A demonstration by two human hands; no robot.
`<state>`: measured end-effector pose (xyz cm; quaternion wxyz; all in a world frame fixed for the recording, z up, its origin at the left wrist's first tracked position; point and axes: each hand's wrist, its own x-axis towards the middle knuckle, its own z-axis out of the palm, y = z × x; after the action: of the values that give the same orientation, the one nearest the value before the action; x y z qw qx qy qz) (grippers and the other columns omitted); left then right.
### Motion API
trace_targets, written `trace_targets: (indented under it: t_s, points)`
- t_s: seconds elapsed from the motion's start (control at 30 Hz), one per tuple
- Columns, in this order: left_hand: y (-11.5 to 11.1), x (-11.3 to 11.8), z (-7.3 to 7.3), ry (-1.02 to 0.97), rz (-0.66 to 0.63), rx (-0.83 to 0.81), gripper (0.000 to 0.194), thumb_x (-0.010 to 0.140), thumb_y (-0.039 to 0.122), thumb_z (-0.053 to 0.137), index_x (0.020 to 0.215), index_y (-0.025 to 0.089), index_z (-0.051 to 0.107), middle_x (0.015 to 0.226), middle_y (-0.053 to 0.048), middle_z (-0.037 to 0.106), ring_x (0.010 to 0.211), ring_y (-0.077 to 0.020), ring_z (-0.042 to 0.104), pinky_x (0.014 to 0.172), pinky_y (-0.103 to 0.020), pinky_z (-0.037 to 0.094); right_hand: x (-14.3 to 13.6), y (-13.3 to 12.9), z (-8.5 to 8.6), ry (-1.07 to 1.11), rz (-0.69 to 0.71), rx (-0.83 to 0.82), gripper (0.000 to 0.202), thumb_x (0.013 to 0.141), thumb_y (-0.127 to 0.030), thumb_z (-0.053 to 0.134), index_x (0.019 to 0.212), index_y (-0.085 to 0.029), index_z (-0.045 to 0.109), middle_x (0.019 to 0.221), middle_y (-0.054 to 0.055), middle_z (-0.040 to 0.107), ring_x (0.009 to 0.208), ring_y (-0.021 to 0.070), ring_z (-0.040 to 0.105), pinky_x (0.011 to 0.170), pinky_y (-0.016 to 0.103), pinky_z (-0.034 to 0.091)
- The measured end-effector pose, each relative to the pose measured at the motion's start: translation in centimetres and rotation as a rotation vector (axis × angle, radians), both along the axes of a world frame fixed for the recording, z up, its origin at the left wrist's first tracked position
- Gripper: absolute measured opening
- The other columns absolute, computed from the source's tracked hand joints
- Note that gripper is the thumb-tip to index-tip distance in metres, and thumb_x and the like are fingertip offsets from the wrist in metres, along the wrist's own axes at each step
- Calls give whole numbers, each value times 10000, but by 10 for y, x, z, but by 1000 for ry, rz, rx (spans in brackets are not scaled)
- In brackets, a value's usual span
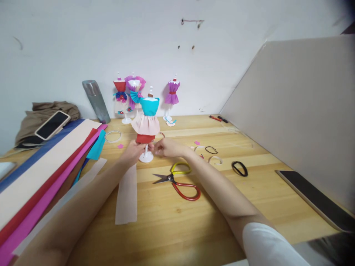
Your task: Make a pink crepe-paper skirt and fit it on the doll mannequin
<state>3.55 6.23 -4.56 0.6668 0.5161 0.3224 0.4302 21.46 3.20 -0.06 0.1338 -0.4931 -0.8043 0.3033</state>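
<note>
A miniature dress form (pixel 150 107) stands upright on a round white base, dressed in a turquoise top, a pale pink gathered skirt (pixel 145 125) and a red layer (pixel 145 138) below it. My left hand (pixel 135 150) is closed around its lower part, at the red layer and stem. Just right of the stem, my right hand (pixel 168 147) has its fingers curled in a pinch; whatever they hold is too small or hidden. Scissors (pixel 169 178) with one yellow and one red handle lie partly open in front. A pale paper strip (pixel 126 195) lies below my left hand.
Several dressed forms (pixel 172 92) stand along the wall, beside a leaning grey bottle (pixel 95 101). Coloured paper strips (pixel 52 162) lie at left, near a phone (pixel 52 125) on brown cloth. Black bands (pixel 240 169) and a dark flat device (pixel 313 195) are at right.
</note>
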Motion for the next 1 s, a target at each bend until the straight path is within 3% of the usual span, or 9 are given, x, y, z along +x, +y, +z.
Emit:
trace_targets:
  t_s: [0.2,0.47,1.0]
  points:
    - [-7,0,26,-73,-64,-34,344,692,418,762,823,113,673,653,-50,676,515,-121,589,575,-260,476,3,-5,12,27,26,-71,184,787,-123,524,812,-102,705,590,-23,509,539,99,476,546,229,373]
    - [-15,-3,47,-133,-78,-29,372,716,451,779,842,124,653,612,4,627,451,-82,524,521,-237,444,7,-13,27,191,40,-59,198,810,-149,494,777,-109,685,620,-15,497,541,111,529,542,237,414]
    - [-25,6,49,-49,135,33,266,554,301,827,590,131,625,543,8,627,491,-102,568,528,-242,476,-9,-18,23,196,39,-161,119,780,-206,566,802,-127,652,690,-2,585,551,98,545,556,216,447]
